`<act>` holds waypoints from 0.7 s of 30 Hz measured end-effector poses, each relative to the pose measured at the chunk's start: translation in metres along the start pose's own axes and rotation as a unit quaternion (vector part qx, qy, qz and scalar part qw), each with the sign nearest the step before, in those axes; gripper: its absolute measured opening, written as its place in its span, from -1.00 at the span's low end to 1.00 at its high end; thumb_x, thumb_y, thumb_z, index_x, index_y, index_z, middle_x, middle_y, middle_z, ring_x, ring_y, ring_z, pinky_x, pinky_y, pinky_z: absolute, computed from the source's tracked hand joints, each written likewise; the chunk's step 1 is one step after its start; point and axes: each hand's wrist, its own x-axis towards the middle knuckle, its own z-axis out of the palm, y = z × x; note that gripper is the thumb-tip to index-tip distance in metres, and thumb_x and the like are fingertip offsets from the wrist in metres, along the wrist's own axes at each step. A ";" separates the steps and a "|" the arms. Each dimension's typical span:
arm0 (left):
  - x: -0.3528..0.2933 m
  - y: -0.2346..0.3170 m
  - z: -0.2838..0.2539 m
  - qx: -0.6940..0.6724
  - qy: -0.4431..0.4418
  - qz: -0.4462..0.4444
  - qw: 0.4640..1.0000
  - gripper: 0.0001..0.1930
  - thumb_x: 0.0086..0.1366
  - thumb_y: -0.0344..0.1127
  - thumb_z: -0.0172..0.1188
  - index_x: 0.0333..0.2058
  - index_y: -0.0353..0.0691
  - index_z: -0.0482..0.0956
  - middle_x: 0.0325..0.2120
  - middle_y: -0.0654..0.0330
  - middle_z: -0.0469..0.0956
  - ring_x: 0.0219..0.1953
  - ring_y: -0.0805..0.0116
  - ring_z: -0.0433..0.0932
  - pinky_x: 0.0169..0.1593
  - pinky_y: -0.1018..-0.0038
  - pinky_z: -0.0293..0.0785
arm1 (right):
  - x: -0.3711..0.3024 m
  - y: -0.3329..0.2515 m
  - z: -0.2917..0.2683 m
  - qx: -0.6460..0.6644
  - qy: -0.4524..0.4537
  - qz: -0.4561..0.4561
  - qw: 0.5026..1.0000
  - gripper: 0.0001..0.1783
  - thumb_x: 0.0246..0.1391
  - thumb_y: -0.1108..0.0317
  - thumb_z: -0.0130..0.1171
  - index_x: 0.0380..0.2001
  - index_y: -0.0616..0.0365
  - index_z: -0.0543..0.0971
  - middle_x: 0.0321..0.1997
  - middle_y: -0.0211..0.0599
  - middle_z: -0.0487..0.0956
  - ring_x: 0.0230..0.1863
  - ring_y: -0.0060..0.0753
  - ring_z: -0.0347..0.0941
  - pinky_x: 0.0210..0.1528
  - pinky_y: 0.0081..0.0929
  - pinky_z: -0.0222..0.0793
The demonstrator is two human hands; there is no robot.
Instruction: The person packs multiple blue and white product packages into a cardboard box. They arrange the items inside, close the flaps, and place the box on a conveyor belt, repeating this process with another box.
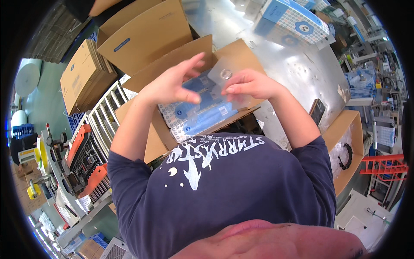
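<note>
Sheet of frosted, see-through plastic with a round ring-like mark (221, 65), right at the fingertips of the bare right hand (255, 85), spreading leftward and away from the wearer's body, over the right part of an open brown cardboard carton (242, 47). On that hand, curled fingers and a thumb close to the index finger, near or against the plastic; cannot tell through the blur whether pinching the sheet or merely passing over it. Nearer to the sheet: clearly the right hand.

Across a gap to the left, a bare left hand (172, 84) with loose, parted fingers and a thumb well away from them, with nothing visible in its grasp. Below both hands, inside the carton, a long blue-and-white printed package with a dotted end (207, 123) on the wearer's side, and another long blue-and-white package (189, 108) just beyond, side by side. Long axes roughly parallel, slanting from near left to farther right, from the left hand's side toward the right hand's. Hard to judge, the sheet's own long axis: partly hidden behind the right hand.
</note>
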 end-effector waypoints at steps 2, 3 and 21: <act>0.035 0.014 0.016 -0.170 -0.004 0.034 0.985 -0.31 0.14 -0.30 0.33 0.21 -0.29 0.23 -0.04 0.15 0.49 -0.10 0.40 0.53 0.00 0.43 0.45 | 0.004 -0.002 0.004 -0.019 0.006 0.000 1.000 -0.71 0.09 0.21 0.20 -0.29 0.25 0.62 -0.44 -0.33 0.60 -0.47 -0.55 0.47 -0.39 -0.57 0.40; 0.046 0.022 0.023 -0.187 0.003 0.017 0.982 -0.39 0.14 -0.31 0.31 0.15 -0.29 0.30 -0.09 0.15 0.52 -0.11 0.41 0.53 -0.02 0.44 0.46 | 0.004 -0.003 0.002 -0.029 0.018 -0.010 0.999 -0.70 0.08 0.17 0.21 -0.32 0.23 0.63 -0.45 -0.34 0.60 -0.46 -0.55 0.47 -0.39 -0.57 0.41; 0.073 -0.016 -0.003 0.344 -0.260 -0.144 0.891 -0.43 0.04 -0.31 0.30 0.07 -0.23 0.40 -0.16 -0.04 0.52 -0.06 0.04 0.48 -0.01 0.29 0.42 | -0.362 0.145 -0.141 -0.292 0.778 0.238 0.503 -0.69 0.09 0.19 0.16 -0.23 0.23 0.59 -0.31 -0.22 0.63 -0.29 -0.39 0.53 -0.18 -0.46 0.40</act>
